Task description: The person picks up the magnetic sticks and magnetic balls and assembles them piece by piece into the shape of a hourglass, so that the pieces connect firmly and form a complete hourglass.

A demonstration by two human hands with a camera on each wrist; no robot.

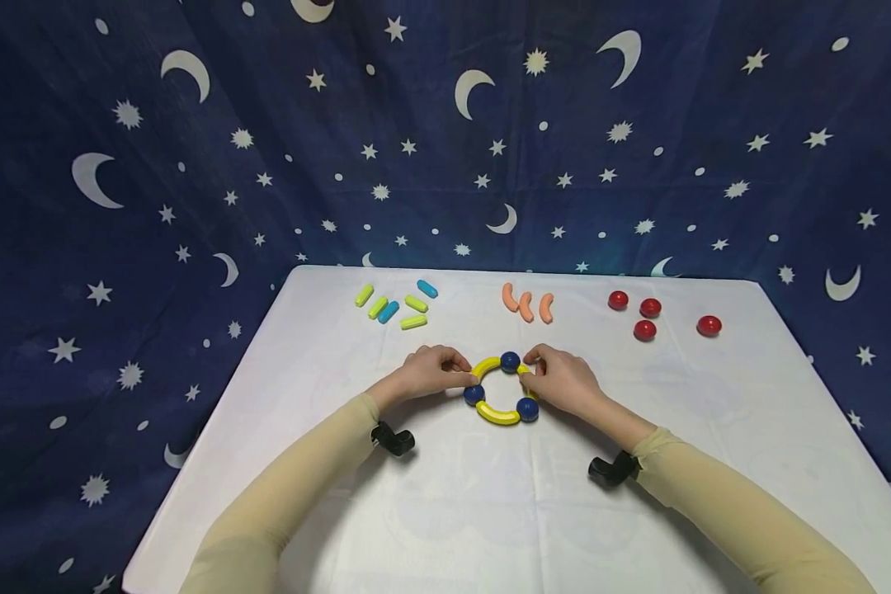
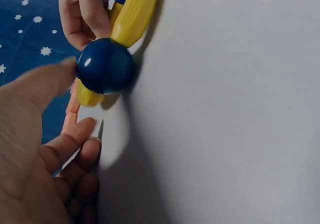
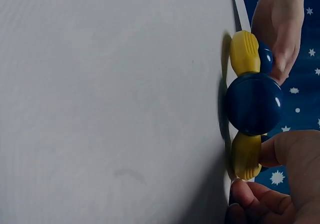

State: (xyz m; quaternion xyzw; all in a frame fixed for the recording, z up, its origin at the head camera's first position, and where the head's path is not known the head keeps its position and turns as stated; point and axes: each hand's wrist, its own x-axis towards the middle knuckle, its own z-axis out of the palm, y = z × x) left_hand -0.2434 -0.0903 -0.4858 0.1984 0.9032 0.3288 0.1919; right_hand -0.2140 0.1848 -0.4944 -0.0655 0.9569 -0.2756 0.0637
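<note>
Three blue balls and three yellow curved rods form a ring on the white table. My left hand (image 1: 434,371) is at the ring's left side. Its thumb touches the left blue ball (image 2: 106,66), while its fingers (image 2: 90,151) stand apart below, with a gap to the ball. On the other side, my right hand (image 1: 563,379) pinches the right yellow curved rod (image 3: 246,156) between thumb and fingertips. The near blue ball (image 3: 254,104) joins that rod to the front yellow curved rod (image 1: 497,414). The far blue ball (image 1: 510,361) lies between both hands.
Behind the ring on the white table (image 1: 445,511) lie several short green rods (image 1: 413,322), two light blue rods (image 1: 426,289) and three orange curved pieces (image 1: 525,307). Several red balls (image 1: 644,330) sit at the back right. A dark starry cloth (image 1: 416,124) hangs behind the table.
</note>
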